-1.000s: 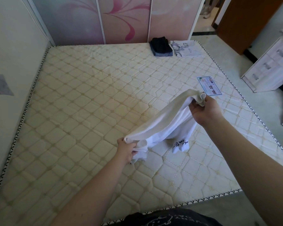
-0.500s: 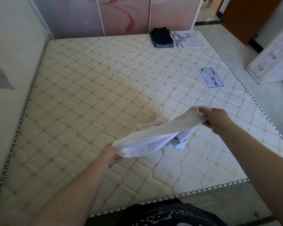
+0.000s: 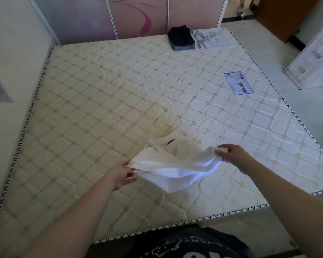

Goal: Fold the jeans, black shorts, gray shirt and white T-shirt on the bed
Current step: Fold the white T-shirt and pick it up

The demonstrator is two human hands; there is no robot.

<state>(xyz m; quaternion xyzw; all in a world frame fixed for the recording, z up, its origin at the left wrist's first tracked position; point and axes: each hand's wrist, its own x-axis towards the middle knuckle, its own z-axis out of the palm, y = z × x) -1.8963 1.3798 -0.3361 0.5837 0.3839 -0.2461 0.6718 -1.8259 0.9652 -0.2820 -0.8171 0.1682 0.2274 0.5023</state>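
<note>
Hands pinch bunched white T-shirt (print hidden in folds).

Illumination is bright, diffuse daylight, strongest across the right half of the cream quilted mattress and the pale floor beyond it, where highlights wash out the stitched pattern. Shadows are soft and faint, the left side beside the cream wall reading warmer and dimmer. Wide-angle distortion bows the mattress borders and stretches both forearms at the lower corners, and fine detail is slightly soft throughout, notably on the blurred white drawer cabinet.
</note>
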